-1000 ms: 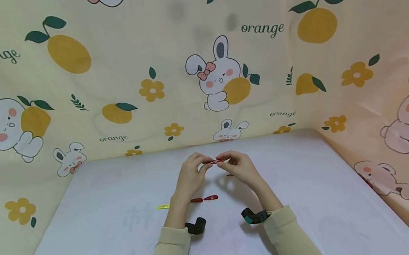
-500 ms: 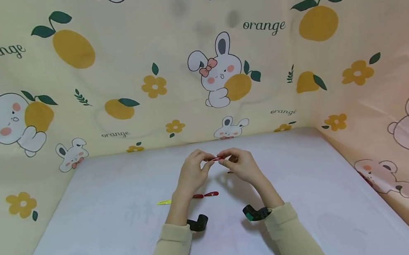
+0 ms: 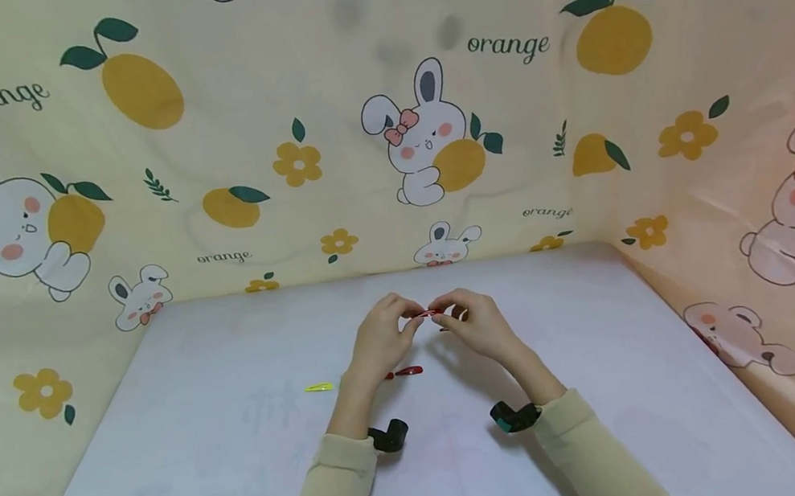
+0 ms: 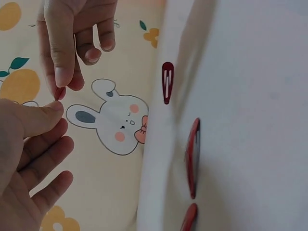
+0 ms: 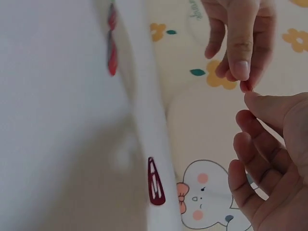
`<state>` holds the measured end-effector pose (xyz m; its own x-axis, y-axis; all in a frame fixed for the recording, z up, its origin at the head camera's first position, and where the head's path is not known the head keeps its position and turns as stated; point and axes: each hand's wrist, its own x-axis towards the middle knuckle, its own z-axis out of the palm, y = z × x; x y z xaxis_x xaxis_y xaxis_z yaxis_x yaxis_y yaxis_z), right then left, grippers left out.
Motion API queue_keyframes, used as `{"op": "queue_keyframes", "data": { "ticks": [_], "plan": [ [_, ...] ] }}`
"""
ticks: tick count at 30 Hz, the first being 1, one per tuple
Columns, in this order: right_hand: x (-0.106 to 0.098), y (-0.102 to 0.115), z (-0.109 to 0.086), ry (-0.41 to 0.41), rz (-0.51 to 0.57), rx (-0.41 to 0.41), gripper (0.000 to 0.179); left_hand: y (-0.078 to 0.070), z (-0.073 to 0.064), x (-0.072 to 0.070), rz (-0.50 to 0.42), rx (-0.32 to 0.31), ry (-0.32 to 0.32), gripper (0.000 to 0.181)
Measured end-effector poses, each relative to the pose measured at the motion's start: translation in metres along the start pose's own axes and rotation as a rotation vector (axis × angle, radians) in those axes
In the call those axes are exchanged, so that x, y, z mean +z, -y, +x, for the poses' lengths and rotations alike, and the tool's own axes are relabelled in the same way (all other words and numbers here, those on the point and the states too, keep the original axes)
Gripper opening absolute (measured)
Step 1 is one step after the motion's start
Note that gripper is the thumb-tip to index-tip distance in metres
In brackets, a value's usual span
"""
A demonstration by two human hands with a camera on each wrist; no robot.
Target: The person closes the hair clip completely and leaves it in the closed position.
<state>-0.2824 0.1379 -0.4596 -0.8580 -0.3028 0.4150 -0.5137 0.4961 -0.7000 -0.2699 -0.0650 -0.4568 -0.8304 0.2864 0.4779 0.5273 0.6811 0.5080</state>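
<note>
Thumb and fingertips of both hands pinch one small red snap hair clip (image 3: pixel 428 313) by its opposite ends, raised above the table. My left hand (image 3: pixel 381 334) has its left end and my right hand (image 3: pixel 476 322) its right end. Fingertips cover most of the clip in both wrist views. Below on the table lies a dark red hair clip (image 4: pixel 167 67), largely behind the right hand in the head view. A red hair clip (image 3: pixel 409 371) lies nearer the body, with another red clip (image 4: pixel 190 217) in line, partly hidden by the left forearm.
A yellow hair clip (image 3: pixel 319 387) lies left of the left forearm. The white table (image 3: pixel 209 462) meets a patterned cloth (image 3: pixel 320 62) at its back and sides. Each wrist carries a black camera mount (image 3: pixel 390 436).
Both hands have shifted slightly to the right with the red hair clip still between them. The head view has tilted a little. The clips on the table stay where they lie.
</note>
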Motion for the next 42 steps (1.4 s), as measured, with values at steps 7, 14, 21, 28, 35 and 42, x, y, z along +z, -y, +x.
{"op": "queue_keyframes", "data": {
  "ticks": [7, 14, 21, 28, 35, 42],
  "plan": [
    [-0.005, -0.011, -0.007, 0.052, -0.056, -0.035, 0.014, -0.001, 0.000, 0.009, 0.032, -0.055, 0.110, 0.010],
    [-0.004, -0.019, -0.015, 0.129, -0.108, -0.041, 0.014, -0.003, 0.000, 0.014, 0.085, -0.051, 0.209, 0.009],
    [0.000, -0.023, -0.025, 0.231, -0.165, -0.020, 0.013, -0.002, -0.004, 0.018, 0.120, -0.051, 0.328, 0.006],
    [0.002, -0.023, -0.032, 0.341, -0.190, 0.011, 0.008, -0.001, -0.009, 0.022, 0.110, -0.075, 0.414, 0.007],
    [0.003, -0.023, -0.034, 0.370, -0.228, -0.059, 0.009, -0.003, -0.011, 0.022, 0.125, -0.084, 0.477, 0.005],
    [0.006, -0.024, -0.036, 0.391, -0.271, -0.063, 0.011, -0.006, -0.011, 0.023, 0.181, -0.080, 0.511, 0.004]
  ]
}}
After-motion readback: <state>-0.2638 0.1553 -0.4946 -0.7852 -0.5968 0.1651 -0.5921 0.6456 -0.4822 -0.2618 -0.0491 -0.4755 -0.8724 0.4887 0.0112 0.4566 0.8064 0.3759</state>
